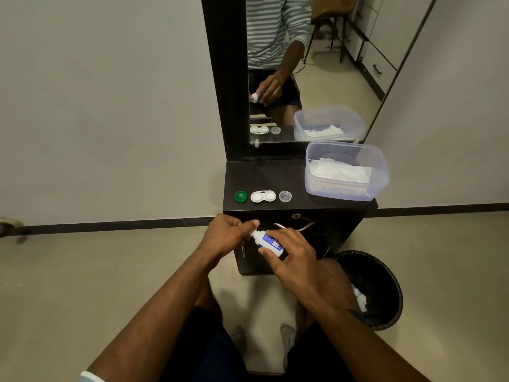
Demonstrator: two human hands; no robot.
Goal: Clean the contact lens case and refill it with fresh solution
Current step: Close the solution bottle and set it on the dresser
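Note:
A small white solution bottle [268,242] with a blue label lies tilted between my hands, in front of the dark cabinet. My right hand [292,256] grips its body. My left hand [230,235] pinches the cap end with thumb and fingers. On the cabinet top [264,175] sits the white contact lens case [263,196], both wells uncovered. A green lid [241,196] lies to its left and a clear lid [285,196] to its right.
A clear plastic tub [347,172] holding white tissues stands at the back right of the cabinet top. A mirror [303,64] rises behind. A black bin [377,288] with crumpled tissue stands on the floor at the right. Cabinet drawer handle [293,226] sits behind my hands.

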